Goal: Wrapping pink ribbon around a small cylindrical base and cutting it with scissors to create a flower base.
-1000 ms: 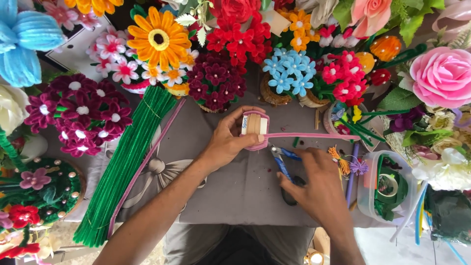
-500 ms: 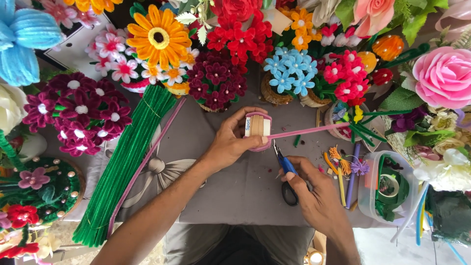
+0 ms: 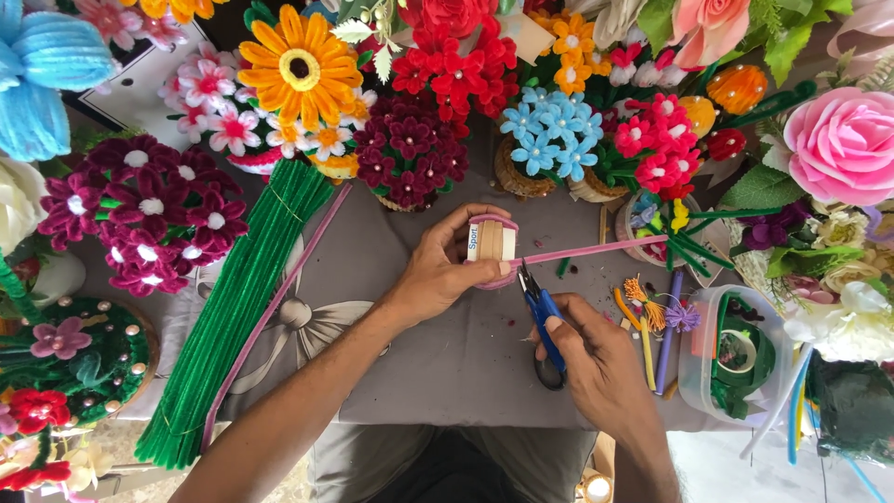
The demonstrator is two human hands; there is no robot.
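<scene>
My left hand [image 3: 438, 272] grips a small beige block [image 3: 492, 244] with a pink pipe cleaner [image 3: 596, 251] wound around it; the loose end of the pipe cleaner runs off to the right. My right hand [image 3: 601, 368] holds blue-handled scissors [image 3: 541, 312], whose blades sit at the pipe cleaner just right of the block. Both hands are over a grey cloth [image 3: 447, 359] on the table.
A thick bundle of green pipe cleaners [image 3: 233, 312] lies at the left with a long pink one beside it. Pipe-cleaner flower pots ring the cloth. A clear plastic tub [image 3: 722, 359] and loose coloured pieces [image 3: 652, 317] lie at the right.
My right hand lifted the scissors off the cloth and brought the blades up to the pink pipe cleaner next to the block. The left hand kept its grip on the block.
</scene>
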